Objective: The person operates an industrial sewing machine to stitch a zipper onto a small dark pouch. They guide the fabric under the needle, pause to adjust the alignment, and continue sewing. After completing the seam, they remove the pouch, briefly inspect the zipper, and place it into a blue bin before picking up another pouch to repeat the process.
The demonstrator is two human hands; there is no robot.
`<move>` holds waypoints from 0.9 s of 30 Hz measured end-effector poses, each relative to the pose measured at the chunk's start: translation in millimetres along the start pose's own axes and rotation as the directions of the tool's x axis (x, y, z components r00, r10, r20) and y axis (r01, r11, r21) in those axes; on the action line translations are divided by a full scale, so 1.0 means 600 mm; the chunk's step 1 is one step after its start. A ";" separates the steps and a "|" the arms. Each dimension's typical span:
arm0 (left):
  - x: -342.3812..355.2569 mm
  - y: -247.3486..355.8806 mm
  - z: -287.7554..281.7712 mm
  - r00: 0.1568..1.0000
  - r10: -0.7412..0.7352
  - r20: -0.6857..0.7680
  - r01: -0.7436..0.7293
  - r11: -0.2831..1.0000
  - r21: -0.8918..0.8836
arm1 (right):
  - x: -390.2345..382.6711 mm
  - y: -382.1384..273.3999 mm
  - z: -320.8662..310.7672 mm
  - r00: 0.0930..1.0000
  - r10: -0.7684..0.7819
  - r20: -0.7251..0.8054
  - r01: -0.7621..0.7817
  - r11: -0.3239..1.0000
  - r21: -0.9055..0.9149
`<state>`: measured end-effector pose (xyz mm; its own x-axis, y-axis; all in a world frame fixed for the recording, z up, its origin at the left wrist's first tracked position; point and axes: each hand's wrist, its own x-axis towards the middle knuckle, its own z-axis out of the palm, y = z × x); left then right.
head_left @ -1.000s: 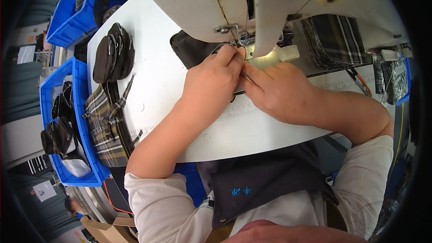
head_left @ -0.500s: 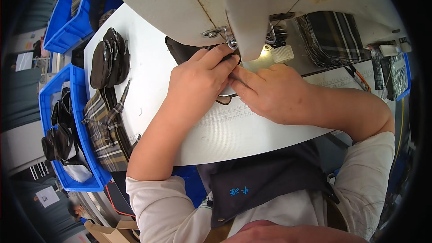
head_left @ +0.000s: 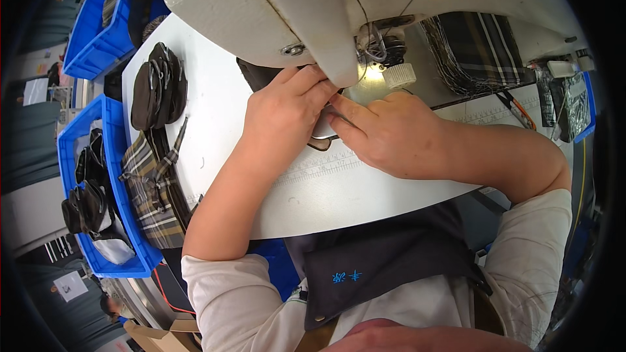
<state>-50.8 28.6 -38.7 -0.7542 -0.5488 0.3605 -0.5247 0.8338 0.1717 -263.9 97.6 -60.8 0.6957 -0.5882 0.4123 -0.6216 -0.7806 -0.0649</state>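
Note:
My left hand (head_left: 287,103) is under the head of a white sewing machine (head_left: 251,16), its fingers pressed together on a dark brown fabric piece (head_left: 255,75). Part of that fabric sticks out beyond the hand to the left, and a small brown-edged corner (head_left: 319,144) shows below the fingers. My right hand (head_left: 398,135) meets the left one from the right, thumb and forefinger pinched at the edge of the same piece. The machine's arm and my fingers hide the needle and the exact grip. A small lamp (head_left: 373,73) glows beside the fingertips.
Several dark zippered pouches (head_left: 158,88) lie at the table's left, with plaid fabric (head_left: 153,179) hanging below. Blue bins (head_left: 145,257) stand further left. Behind my right forearm are stacked plaid panels (head_left: 479,49) and orange-handled snips (head_left: 517,109). A printed ruler (head_left: 326,168) crosses the white tabletop (head_left: 313,205).
The machine head appears further left in the picture, covering more of the left fingertips. The brown-edged corner has shifted slightly left. My right thumb and forefinger have moved a little left.

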 end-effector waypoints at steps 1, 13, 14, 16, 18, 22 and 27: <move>0.000 0.000 -0.002 1.000 -0.006 0.009 0.006 1.000 -0.015 | 0.000 0.000 -0.001 1.000 0.004 0.012 -0.004 1.000 0.012; -0.002 0.008 0.002 0.995 -0.089 0.046 0.092 0.993 -0.075 | 0.004 0.000 -0.005 1.000 0.016 0.009 -0.016 1.000 0.016; -0.001 0.011 0.004 0.993 -0.103 0.049 0.106 0.992 -0.064 | 0.004 0.001 -0.004 1.000 0.022 0.000 -0.022 1.000 0.009; 0.000 0.018 0.007 0.990 -0.133 0.048 0.135 0.990 -0.037 | 0.005 0.005 -0.005 1.000 0.025 0.000 -0.025 1.000 0.015; -0.002 0.025 0.009 0.986 -0.164 0.040 0.165 0.986 -0.005 | 0.004 0.011 -0.008 1.000 0.020 0.019 -0.021 0.999 0.040; -0.004 0.024 0.011 0.978 -0.207 0.032 0.209 0.972 -0.105 | 0.000 0.012 -0.004 0.999 0.036 0.000 -0.036 0.996 0.077; -0.004 0.016 -0.006 0.953 -0.295 0.066 0.302 0.924 -0.236 | 0.006 0.010 -0.003 0.997 0.031 -0.067 -0.028 0.999 0.044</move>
<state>-52.6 38.5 -34.7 -0.5897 -0.7733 0.2328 -0.6196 0.6181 0.4838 -265.6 91.4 -58.0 0.6504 -0.5967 0.4700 -0.6245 -0.7723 -0.1164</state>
